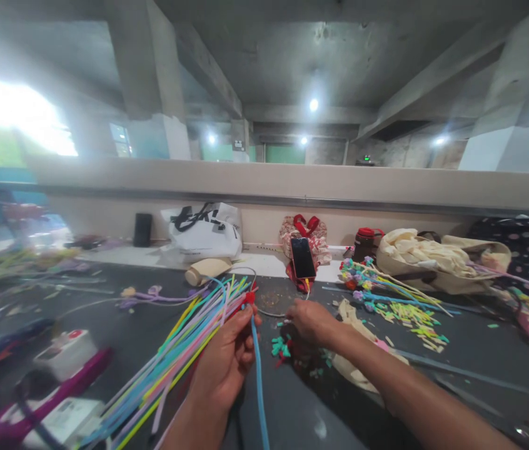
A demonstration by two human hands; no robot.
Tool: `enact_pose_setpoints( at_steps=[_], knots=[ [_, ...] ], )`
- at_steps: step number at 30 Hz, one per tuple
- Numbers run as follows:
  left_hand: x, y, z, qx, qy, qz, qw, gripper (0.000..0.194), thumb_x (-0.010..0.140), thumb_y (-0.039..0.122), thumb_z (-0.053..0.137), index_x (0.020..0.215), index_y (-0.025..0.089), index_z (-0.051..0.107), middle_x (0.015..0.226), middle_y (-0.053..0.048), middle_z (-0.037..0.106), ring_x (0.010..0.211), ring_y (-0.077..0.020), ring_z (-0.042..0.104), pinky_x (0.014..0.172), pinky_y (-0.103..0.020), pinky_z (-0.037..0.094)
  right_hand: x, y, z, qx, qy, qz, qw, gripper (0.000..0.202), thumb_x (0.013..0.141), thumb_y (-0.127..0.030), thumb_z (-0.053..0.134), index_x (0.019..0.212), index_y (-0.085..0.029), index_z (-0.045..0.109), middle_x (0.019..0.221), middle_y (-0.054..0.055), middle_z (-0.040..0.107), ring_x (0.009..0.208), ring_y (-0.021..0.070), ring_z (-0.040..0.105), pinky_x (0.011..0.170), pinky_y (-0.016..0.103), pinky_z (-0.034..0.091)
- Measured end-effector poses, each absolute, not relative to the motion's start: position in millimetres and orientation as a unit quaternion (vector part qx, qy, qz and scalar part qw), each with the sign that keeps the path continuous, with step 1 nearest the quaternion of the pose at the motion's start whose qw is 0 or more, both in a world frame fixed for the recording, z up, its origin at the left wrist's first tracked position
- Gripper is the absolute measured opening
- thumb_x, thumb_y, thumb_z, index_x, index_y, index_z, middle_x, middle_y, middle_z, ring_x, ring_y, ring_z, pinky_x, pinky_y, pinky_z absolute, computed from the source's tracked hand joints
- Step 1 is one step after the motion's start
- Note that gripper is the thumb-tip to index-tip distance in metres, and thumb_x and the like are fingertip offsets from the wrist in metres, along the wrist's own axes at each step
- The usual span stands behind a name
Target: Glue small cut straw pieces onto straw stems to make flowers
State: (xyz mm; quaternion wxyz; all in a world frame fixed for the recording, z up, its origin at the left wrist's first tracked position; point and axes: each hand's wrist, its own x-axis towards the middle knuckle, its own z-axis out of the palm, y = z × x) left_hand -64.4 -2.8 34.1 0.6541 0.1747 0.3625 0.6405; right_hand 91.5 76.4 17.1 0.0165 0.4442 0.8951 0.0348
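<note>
My left hand (229, 350) is closed, pinching a light-blue pipe cleaner (259, 387) that hangs down to the table's front. A small red piece (249, 298) shows at its fingertips, by the top of the pipe cleaner. Beneath and left of this hand lies a thick bundle of long pipe cleaners (171, 359) in pastel colours. My right hand (311, 322) hovers low over the table with its fingers curled together; whatever they hold is hidden. Just below it is a little pile of short teal pieces (281, 345), with some red among them.
A phone (302, 257) leans on a patterned bag at the back, its cable trailing near my right hand. Finished-looking flowers (358, 278) and short yellow cuttings (409, 319) lie right. A cloth (351, 362) sits under my right forearm. White boxes (67, 356) stand left.
</note>
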Motion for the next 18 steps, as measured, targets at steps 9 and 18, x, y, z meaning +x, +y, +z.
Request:
enact_pose_setpoints(
  at_steps=[9, 18],
  knots=[
    [-67.5, -2.7, 24.1, 0.188, 0.363, 0.638, 0.653, 0.007, 0.071, 0.017, 0.057, 0.077, 0.014, 0.058, 0.055, 0.003, 0.056, 0.032, 0.0003, 0.038, 0.026, -0.008, 0.026, 88.7, 66.1, 30.3, 0.416, 0.908, 0.008, -0.056, 0.024, 0.075, -0.015, 0.047, 0.093, -0.022, 0.062, 0.092, 0.005, 0.061, 0.08, 0.0157, 0.059, 0.062, 0.021, 0.039],
    [-56.6, 0.1, 8.6, 0.2, 0.384, 0.587, 0.684, 0.007, 0.071, 0.018, 0.058, 0.076, 0.014, 0.058, 0.054, 0.003, 0.058, 0.031, -0.0003, 0.042, 0.025, -0.007, 0.027, 150.5, 25.9, 44.7, 0.502, 0.842, -0.043, -0.193, 0.011, 0.079, -0.023, 0.047, 0.075, -0.018, 0.056, 0.067, 0.0, 0.062, 0.06, 0.0122, 0.055, 0.053, 0.02, 0.032]
  ],
)
